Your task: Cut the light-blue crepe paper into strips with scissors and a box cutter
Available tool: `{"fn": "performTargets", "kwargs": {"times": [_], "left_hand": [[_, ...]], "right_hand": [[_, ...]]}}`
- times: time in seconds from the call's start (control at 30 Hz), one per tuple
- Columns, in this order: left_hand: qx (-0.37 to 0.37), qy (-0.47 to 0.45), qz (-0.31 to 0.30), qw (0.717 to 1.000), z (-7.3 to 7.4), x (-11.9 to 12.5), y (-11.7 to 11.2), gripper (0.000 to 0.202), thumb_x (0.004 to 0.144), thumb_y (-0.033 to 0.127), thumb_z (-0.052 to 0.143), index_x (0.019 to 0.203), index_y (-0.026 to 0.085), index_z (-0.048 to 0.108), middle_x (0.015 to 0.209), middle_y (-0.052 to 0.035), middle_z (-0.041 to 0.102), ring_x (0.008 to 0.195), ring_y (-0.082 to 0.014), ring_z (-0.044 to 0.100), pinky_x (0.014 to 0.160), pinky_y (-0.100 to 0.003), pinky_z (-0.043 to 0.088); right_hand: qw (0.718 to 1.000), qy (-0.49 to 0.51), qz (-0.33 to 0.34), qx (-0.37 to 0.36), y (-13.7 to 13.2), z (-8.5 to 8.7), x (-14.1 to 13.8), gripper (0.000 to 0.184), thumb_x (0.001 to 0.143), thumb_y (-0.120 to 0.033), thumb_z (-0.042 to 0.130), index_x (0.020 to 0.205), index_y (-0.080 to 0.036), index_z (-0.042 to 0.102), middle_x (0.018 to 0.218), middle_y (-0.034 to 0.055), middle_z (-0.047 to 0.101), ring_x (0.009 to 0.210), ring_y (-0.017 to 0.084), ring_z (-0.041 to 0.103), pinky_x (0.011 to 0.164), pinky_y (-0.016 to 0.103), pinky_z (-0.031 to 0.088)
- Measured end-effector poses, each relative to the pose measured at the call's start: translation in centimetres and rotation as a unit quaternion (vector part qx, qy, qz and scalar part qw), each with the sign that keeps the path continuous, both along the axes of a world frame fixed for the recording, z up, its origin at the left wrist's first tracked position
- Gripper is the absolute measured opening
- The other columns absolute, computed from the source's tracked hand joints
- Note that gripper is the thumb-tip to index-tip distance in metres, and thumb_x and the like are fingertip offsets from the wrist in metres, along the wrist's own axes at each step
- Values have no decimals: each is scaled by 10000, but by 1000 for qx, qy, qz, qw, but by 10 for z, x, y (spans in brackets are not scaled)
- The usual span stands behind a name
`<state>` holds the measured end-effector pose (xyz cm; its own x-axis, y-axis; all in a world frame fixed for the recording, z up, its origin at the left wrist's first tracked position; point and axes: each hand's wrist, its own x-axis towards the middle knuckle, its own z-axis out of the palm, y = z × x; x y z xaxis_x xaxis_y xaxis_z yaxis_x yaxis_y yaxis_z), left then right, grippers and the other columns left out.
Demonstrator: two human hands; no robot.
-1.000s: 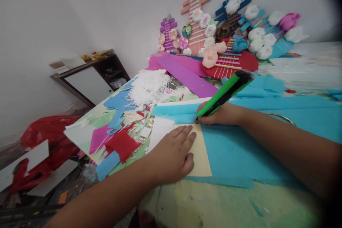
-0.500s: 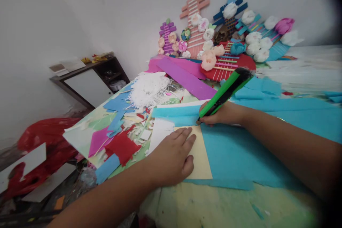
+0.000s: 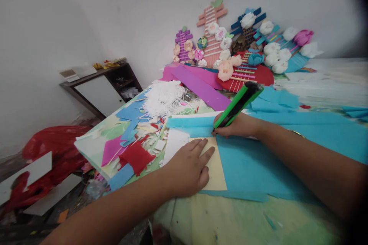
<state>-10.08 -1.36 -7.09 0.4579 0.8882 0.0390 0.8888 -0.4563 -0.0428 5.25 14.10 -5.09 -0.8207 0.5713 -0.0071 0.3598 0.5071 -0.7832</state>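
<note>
My left hand (image 3: 188,166) lies flat with fingers stretched out on a cream card (image 3: 215,172), pressing it onto a large blue crepe paper sheet (image 3: 258,164). My right hand (image 3: 238,126) is closed round a green utility knife (image 3: 237,105), with its tip down at the far corner of the cream card. A second strip of blue paper (image 3: 192,124) lies just beyond the card.
Paper scraps in red, blue, pink and white (image 3: 135,145) litter the table's left part, with a heap of white shreds (image 3: 163,95). Purple strips (image 3: 201,84) and paper-flower crafts (image 3: 241,46) stand at the back wall. A dark shelf (image 3: 100,84) and a red bag (image 3: 54,149) are on the left.
The view has shifted slightly, and the knife's upper end has dropped a little. Both hands stay in nearly the same place on the card.
</note>
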Motion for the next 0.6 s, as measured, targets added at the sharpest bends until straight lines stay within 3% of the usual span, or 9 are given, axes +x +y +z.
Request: {"fn": "performTargets", "kwargs": {"times": [0.1, 0.23, 0.27, 0.4, 0.6], "left_hand": [[13, 43, -18, 999, 4, 2, 0, 503, 813, 291, 331, 1270, 82, 346, 1308, -199, 361, 1195, -303, 340, 950, -460, 290], [13, 91, -34, 995, 12, 8, 6, 523, 784, 316, 362, 1229, 43, 389, 1256, -219, 411, 1118, -318, 409, 871, -451, 352], [9, 96, -38, 995, 13, 10, 8, 513, 770, 321, 379, 1189, 29, 431, 1224, -223, 440, 1085, -316, 432, 852, -440, 366], [30, 84, -65, 994, 10, 16, 14, 409, 754, 303, 402, 995, 19, 571, 1086, -214, 536, 995, -295, 482, 829, -400, 384], [127, 50, -104, 985, -4, 11, 17, 444, 777, 287, 391, 1039, -34, 551, 1090, -222, 546, 1029, -282, 471, 922, -365, 320]], "right_hand": [[992, 44, -115, 9, -4, 19, -1, 318, 587, -225, 564, 902, -187, 562, 573, -34, 577, 470, 97, 483, 435, 209, 385], [986, 53, -129, 94, -14, 40, 0, 58, 591, -223, 544, 616, -173, 561, 572, -14, 556, 532, 107, 489, 486, 220, 380], [984, 42, -142, 101, -17, 40, 0, 82, 605, -244, 533, 568, -171, 539, 561, -9, 546, 536, 111, 486, 495, 227, 376], [957, 25, -277, 85, -29, 20, -8, 241, 630, -412, 529, 572, -180, 497, 517, -16, 495, 501, 113, 441, 476, 239, 342], [951, 16, -303, 61, -36, -10, -16, 373, 617, -525, 527, 511, -178, 438, 501, -15, 473, 527, 122, 446, 504, 243, 334]]}}
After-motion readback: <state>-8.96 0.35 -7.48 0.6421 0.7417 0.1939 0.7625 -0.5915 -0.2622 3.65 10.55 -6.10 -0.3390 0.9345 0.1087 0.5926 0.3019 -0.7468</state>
